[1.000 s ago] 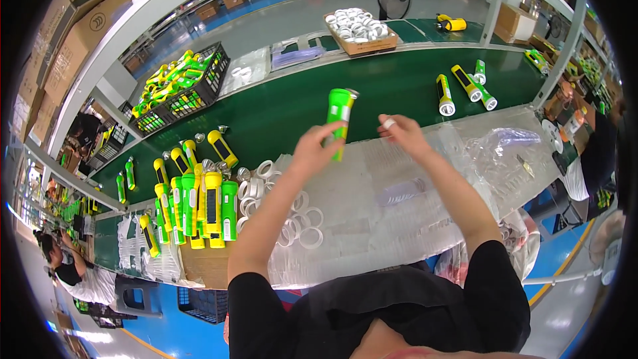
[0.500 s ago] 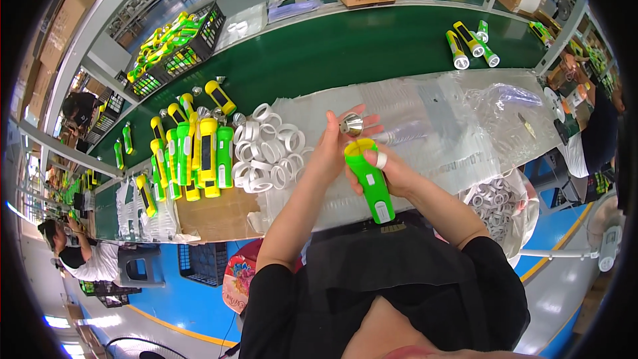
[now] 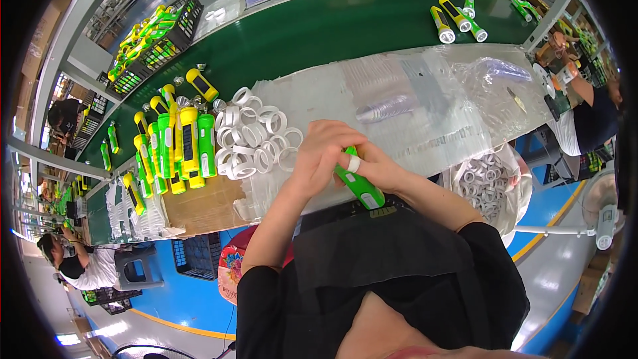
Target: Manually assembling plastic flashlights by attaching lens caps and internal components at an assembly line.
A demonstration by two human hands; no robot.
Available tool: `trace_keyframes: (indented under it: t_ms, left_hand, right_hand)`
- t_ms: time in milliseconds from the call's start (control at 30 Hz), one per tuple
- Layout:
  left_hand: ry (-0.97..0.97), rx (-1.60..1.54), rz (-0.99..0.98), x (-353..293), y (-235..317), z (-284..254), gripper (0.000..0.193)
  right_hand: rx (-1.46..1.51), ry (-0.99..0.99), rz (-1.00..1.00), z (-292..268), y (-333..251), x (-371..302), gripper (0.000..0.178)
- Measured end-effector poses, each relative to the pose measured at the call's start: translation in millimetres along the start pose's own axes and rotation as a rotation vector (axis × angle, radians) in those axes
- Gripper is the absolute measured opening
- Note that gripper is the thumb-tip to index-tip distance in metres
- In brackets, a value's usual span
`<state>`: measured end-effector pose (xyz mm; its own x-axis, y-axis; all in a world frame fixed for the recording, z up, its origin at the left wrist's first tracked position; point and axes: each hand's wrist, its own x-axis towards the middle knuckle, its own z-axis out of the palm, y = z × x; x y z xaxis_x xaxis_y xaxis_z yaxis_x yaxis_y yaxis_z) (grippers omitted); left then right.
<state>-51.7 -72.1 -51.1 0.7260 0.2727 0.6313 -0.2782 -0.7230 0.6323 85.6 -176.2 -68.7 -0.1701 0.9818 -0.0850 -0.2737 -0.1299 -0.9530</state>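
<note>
A green flashlight body (image 3: 361, 186) is held low in front of my chest, tilted with its narrow end toward me. My right hand (image 3: 377, 169) is wrapped round it; a white band circles the thumb. Over the flashlight's wide far end my left hand (image 3: 325, 149) lies with its fingers curled down, touching the right hand. That end and the silvery reflector cup seen earlier are hidden under the fingers. Left of my hands lies a pile of white rings (image 3: 256, 136), and beyond it yellow and green flashlights (image 3: 189, 139) stacked side by side.
The green belt (image 3: 299, 46) runs along the far side, carrying several flashlights (image 3: 458, 20) at the right. A black crate (image 3: 179, 30) of flashlights stands far left. Plastic sheeting (image 3: 425, 106) covers the bench. A sack of rings (image 3: 488, 183) hangs at the right. People sit at both sides.
My left hand has come down over the flashlight's open end with the reflector cup, which is now out of sight. The flashlight has tilted. The whole view has shifted somewhat.
</note>
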Motion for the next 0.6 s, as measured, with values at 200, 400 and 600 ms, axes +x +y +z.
trace_keyframes:
  t_ms: [200,400,600]
  left_hand:
    - [0.018,0.010,0.005,16,-5,28,0.037]
    - [0.119,0.389,-0.334,16,-84,58,0.053]
    - [-0.036,0.395,-0.351,10,-105,63,0.052]
  right_hand:
    - [0.278,0.268,-0.087,-3,0,-15,0.041]
    - [0.273,0.442,-0.190,-44,1,-42,0.047]
    - [0.251,0.464,-0.194,-54,0,-56,0.048]
